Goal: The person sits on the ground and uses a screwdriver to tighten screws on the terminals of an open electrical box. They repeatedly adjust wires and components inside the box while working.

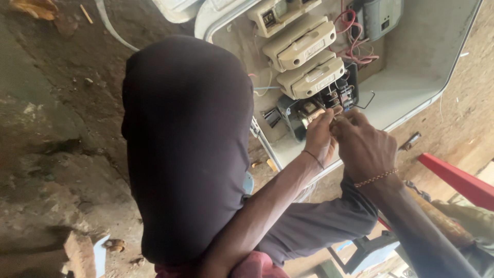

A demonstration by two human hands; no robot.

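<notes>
The right hand [363, 146] entered from the lower right of the head view. It wore a beaded bracelet [375, 178] at the wrist. Its fingers were curled, and the fingertips [343, 117] were pinched together at the lower edge of a dark terminal unit [340, 95]. The item between the fingertips was too small to identify. The person's left hand could not be seen.

A second hand [320, 135] reached in from the lower centre. Its bare forearm passed just beside a covered head [188, 144] that filled the middle of the view. That hand appeared to belong to a co-worker, and it wore a thin band at the wrist. Its fingers were closed around a small brass-coloured part [312, 114] just left of the right hand's fingertips. The two hands touched or nearly touched at that point.

The terminal unit was mounted inside an open pale metal enclosure [427, 87], near its lower rim. Two cream fuse carriers [309, 59] sat directly above the unit, one over the other. Red wires [351, 38] looped between the carriers and a grey device [382, 18] in the upper part of the enclosure. A thin dark wire [368, 100] projected from the unit toward the bare back panel.

The enclosure was fixed to a rough concrete wall [56, 128]. A red bar [455, 181] crossed the lower right corner, well apart from the hands. A grey sleeve [319, 224] lay between the two forearms.
</notes>
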